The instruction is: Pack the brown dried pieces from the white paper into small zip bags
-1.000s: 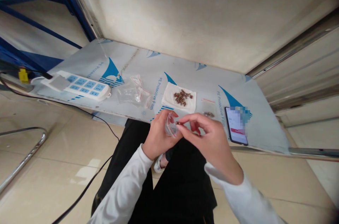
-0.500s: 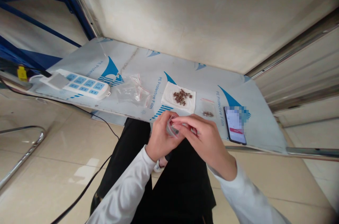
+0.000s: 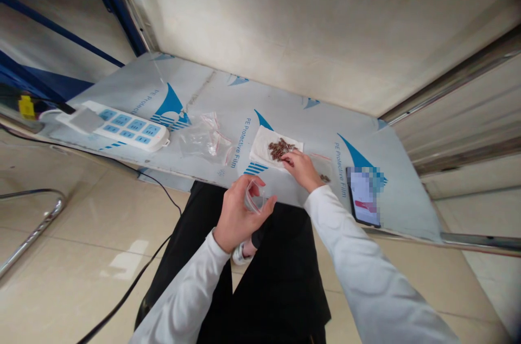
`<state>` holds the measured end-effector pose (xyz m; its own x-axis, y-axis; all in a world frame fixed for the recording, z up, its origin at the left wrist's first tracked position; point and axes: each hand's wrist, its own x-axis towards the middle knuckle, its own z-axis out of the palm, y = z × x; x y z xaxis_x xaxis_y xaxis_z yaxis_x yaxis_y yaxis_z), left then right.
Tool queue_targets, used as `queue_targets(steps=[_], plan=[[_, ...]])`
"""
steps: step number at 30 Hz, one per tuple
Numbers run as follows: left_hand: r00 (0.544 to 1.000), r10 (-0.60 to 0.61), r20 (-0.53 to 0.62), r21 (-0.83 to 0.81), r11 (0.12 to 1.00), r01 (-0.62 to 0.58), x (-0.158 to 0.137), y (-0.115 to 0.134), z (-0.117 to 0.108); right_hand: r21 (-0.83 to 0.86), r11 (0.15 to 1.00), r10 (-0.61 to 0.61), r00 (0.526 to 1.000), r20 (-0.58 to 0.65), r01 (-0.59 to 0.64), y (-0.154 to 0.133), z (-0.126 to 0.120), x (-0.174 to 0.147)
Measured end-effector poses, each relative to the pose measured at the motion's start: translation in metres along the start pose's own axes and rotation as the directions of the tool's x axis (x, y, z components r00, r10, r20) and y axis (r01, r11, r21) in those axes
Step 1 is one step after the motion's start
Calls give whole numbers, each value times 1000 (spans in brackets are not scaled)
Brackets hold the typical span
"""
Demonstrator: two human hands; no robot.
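Note:
My left hand (image 3: 240,211) is curled around a small clear zip bag (image 3: 254,200), its mouth held open above my lap. My right hand (image 3: 300,167) reaches over the table, thumb and fingertips pinched together at the near edge of a pile of small brown cylindrical pieces (image 3: 280,147). Whether a piece is between those fingertips is hidden. Under the pile lies a folded white cloth or tissue (image 3: 260,143). Partly covered by my right hand is another small zip bag (image 3: 325,165) with a few pieces inside.
Flat clear plastic bags (image 3: 203,140) lie left of the cloth. Further left is a white power strip (image 3: 134,129) with a plug in it and a black cable (image 3: 134,170) hanging by the table (image 3: 280,100). A phone (image 3: 362,197) rests near the right front edge.
My right hand has left the bag in my left hand and moved forward to the brown pile. My left hand has shifted slightly left, still holding the bag.

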<state>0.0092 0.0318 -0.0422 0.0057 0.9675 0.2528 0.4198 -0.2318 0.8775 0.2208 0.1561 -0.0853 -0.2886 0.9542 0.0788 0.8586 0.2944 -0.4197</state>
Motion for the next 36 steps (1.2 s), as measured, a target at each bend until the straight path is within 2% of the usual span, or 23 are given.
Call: queue_targets(steps=[11,14,18,20,22,23,24,25,27,29,31,36], plan=[[1000,-6,8,-2,1000,6,3,2,-1,-103,994,-24,997,70,31,1,-8,14],[1000,7,7,-4,1000,-7,3,3,0,-90,996,-16,999,46,21,5,-10,17],[1000,23,-3,-23,999,-23,3,-1,3,-48,999,16,999,-51,-19,8,-15,12],[1000,19,-5,-31,999,-19,6,-2,5,21,998,65,987,-147,-62,-3,-22,3],[1000,20,-7,-43,999,-21,9,-1,9,228,969,155,951,-267,-94,-28,-31,-13],[1000,23,-11,-49,999,-24,12,0,10,375,923,213,926,-313,-86,-44,-37,-24],[1000,28,-15,-55,998,-28,14,2,12,507,860,252,913,-321,-58,-62,-42,-35],[999,34,-20,-63,997,-36,16,4,14,591,806,258,919,-297,-35,-81,-47,-46],[998,55,-22,-96,994,-57,18,8,17,672,740,260,931,-255,-23,-114,-55,-66],[997,75,-24,-146,986,-78,18,11,19,674,738,243,944,-223,-31,-137,-58,-81],[996,79,-29,-184,979,-83,16,13,21,632,775,203,957,-205,-28,-146,-59,-88],[998,52,-24,-190,980,-56,11,12,21,463,886,112,985,-133,-38,-140,-63,-91]])
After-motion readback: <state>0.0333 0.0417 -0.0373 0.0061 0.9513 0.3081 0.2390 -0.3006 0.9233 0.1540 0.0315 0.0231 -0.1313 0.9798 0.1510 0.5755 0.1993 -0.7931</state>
